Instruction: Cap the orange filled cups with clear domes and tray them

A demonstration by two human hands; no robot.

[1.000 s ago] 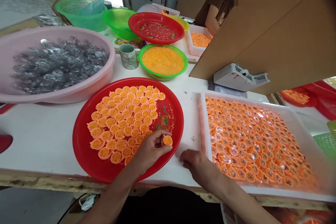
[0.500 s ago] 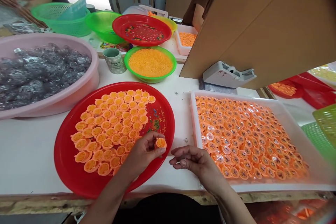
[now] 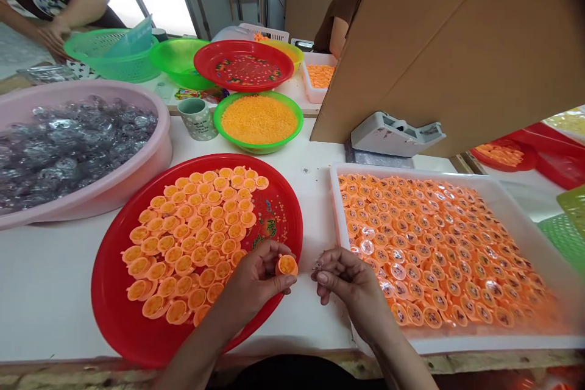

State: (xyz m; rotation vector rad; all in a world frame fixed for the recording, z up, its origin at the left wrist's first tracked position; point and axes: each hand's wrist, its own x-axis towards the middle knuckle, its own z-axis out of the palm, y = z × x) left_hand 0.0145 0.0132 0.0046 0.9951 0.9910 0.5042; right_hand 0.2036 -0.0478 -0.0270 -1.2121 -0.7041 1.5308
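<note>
hands have come closer together since the last shot, and the whole view has slid a little too. our left hand (image 3: 258,277) sits over the edge of a red plastic tray (image 3: 278,207), fingers curled shut and gripping a small orange plastic cup (image 3: 287,265), which pokes out past the thumb and fingertips with its yellowish inside facing up at us. our right hand (image 3: 351,285) is just beside that cup but not touching it, fingertips pinched together on some tiny speckled bit (image 3: 316,267) we can't really make out. the tray is packed with rows of matching orange cups (image 3: 183,244), and a white plastic tray (image 3: 336,207) on our right holds a dense layer of orange cups with shiny tops (image 3: 439,250). further up there's a green bowl (image 3: 256,147) of orange granules (image 3: 258,120) and a speckled mug (image 3: 197,119), plus a pink basin (image 3: 91,88) full of clear shiny blisters (image 3: 77,155). a co-worker's hand (image 3: 55,39) rests by a green basket (image 3: 109,70) at the top left.
</note>
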